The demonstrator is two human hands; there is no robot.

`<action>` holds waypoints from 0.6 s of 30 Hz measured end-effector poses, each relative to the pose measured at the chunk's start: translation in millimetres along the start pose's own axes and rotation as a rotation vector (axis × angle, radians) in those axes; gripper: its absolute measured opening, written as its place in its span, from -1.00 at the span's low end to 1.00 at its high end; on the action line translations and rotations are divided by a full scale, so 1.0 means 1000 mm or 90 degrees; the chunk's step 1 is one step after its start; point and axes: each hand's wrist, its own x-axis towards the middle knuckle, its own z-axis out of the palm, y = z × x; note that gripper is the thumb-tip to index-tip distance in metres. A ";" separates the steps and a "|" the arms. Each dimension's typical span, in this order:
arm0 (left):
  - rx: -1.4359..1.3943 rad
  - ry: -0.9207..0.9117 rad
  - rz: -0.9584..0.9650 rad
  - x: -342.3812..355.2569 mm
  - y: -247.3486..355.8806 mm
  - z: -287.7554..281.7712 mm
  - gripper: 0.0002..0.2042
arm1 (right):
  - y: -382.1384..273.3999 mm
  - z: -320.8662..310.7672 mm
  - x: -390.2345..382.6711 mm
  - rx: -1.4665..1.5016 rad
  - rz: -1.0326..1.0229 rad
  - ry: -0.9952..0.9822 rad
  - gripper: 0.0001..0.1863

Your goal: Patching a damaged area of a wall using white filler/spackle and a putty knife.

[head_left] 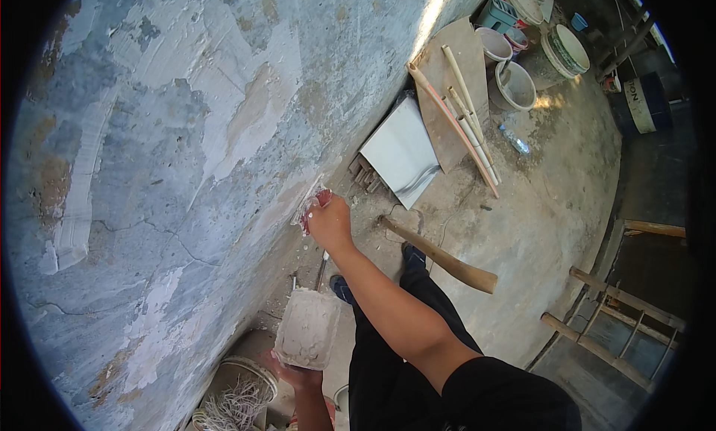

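My right hand (330,221) is closed around a red scraper (316,202) smeared with white plaster. Its edge is pressed against the low part of the patchy blue-grey wall (160,207); the blade is mostly hidden by my fingers. Below it, my left hand (300,374) grips the near end of a rectangular plastering board (307,328), which is coated in grey-white plaster and held level. Streaks and patches of pale plaster cover parts of the wall.
White panels (403,151) and pale pipes (466,114) lie along the wall's foot. A curved wooden piece (440,256) is beside my feet. Buckets (514,86) stand farther off; a tub of stringy fibre (239,401) is at lower left. A wooden ladder (597,345) lies right.
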 end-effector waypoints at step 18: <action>0.025 0.014 -0.036 0.006 -0.001 0.007 -0.34 | 0.021 -0.026 -0.038 -0.112 -0.014 -0.216 -0.83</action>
